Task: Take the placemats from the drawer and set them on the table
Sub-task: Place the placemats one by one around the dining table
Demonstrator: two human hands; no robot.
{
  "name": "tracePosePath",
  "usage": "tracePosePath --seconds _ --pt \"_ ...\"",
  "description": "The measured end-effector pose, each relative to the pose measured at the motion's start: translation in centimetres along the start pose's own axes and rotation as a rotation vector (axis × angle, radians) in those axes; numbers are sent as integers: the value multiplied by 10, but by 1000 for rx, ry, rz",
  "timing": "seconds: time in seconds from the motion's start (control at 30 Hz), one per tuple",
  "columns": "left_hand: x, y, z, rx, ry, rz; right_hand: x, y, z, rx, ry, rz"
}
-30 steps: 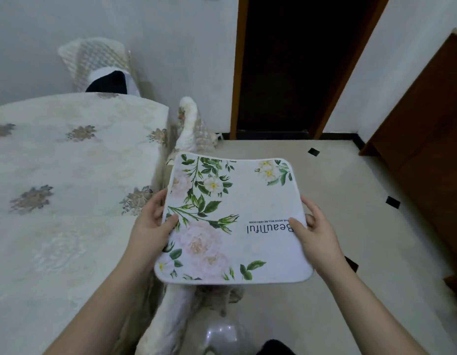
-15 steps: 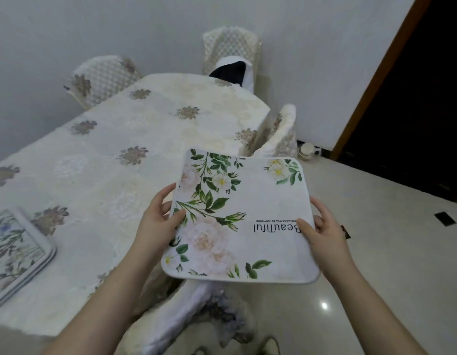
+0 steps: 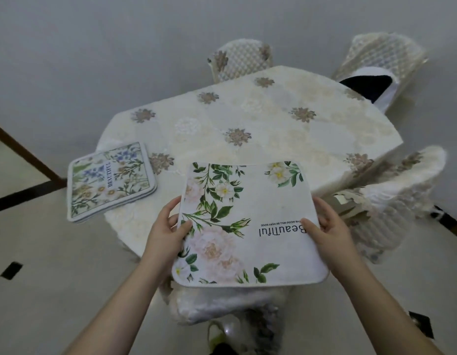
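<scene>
The bench (image 3: 286,129), draped in a cream cloth with brown flower motifs, fills the upper middle of the frame; its near edge is hidden behind what I hold. Four covered chairs stand around it: one at top centre (image 3: 241,61), one at upper right (image 3: 376,65) with a dark item on its seat, one at right (image 3: 396,201), and one at lower centre (image 3: 222,306), mostly hidden below the mat.

In the centre of the frame I hold a floral placemat (image 3: 247,224) flat, above the near bench edge and that lower chair; its lettering "Beautiful" reads upside down to me. My left hand (image 3: 165,234) grips its left edge, thumb on top, fingers curled beneath. My right hand (image 3: 329,234) grips the right edge likewise, thumb by the lettering; the fingers underneath are out of sight.

At middle left, a stack of placemats (image 3: 112,181) with blue and white flowers lies on the bench corner, overhanging its edge. How many are stacked I cannot tell.
</scene>
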State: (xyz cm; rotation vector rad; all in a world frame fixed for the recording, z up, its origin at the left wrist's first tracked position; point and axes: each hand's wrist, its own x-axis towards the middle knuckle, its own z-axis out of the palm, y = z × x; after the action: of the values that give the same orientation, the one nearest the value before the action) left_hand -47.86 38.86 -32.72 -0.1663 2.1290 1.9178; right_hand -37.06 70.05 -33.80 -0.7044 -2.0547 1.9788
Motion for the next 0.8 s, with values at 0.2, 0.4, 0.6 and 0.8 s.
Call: tracePosePath --seconds 0.2,0.4,0.6,0.8 --pt "34 -10 -55 -45 103 -11 46 -13 67 -57 -107 19" --pt "64 -20 -83 -50 123 -31 78 -10 109 -126 -164 72" --pt "89 -35 -86 -75 169 -81 107 -2 127 -215 -206 128" --pt "114 -55 -65 -58 212 -140 148 24 132 -260 -243 225"
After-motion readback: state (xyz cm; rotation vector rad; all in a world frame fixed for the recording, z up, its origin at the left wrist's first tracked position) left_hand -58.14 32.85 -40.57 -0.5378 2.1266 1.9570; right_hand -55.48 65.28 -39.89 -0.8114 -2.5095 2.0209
